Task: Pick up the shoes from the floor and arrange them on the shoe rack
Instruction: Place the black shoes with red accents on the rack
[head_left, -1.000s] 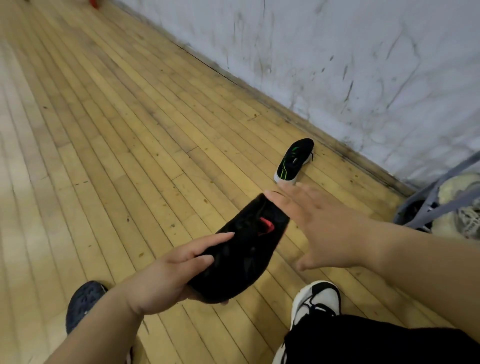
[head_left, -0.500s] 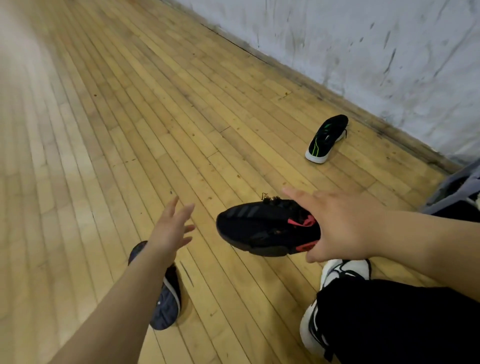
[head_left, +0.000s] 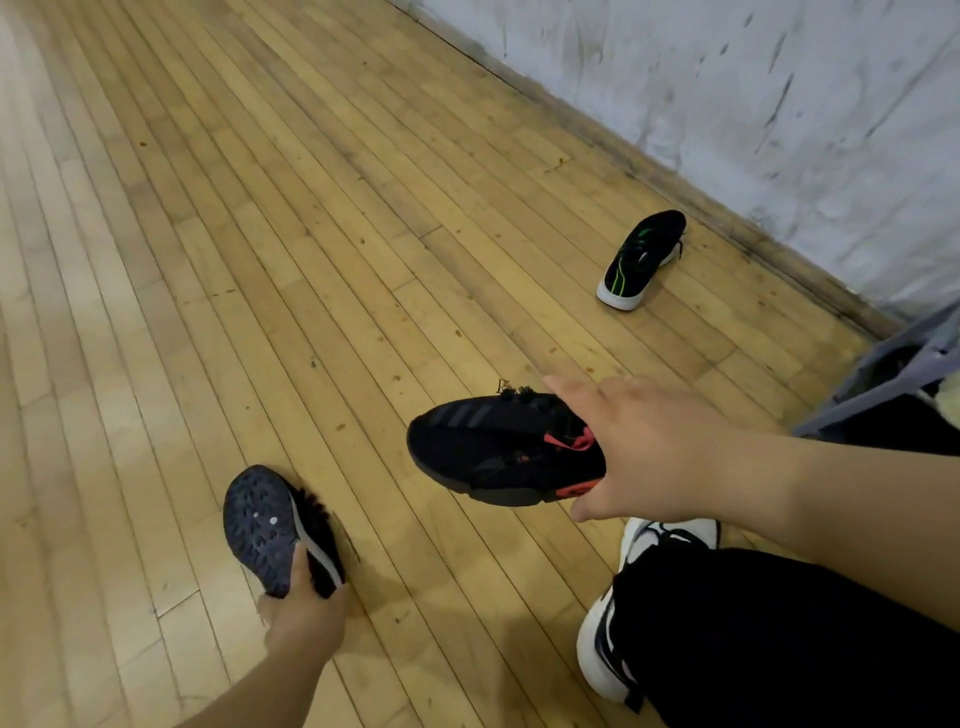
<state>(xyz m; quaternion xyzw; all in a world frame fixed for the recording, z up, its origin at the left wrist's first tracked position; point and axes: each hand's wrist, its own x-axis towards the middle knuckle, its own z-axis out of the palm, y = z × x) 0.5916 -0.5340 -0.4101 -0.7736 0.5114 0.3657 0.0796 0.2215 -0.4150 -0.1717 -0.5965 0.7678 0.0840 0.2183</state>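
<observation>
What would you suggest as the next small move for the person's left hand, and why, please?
Probably lift the dark shoe off the floor: the left hand grips its near end, sole showing, while the right hand holds the black and red shoe aloft.

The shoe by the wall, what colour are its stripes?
Green, on the shoe by the wall; head view.

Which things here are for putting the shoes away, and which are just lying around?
For the job: black shoe with red trim, held by the right hand; dark shoe with treaded sole, gripped by the left hand; black shoe with green stripes; shoe rack.
Just there: white shoe on the person's foot; black trouser leg; wall.
</observation>
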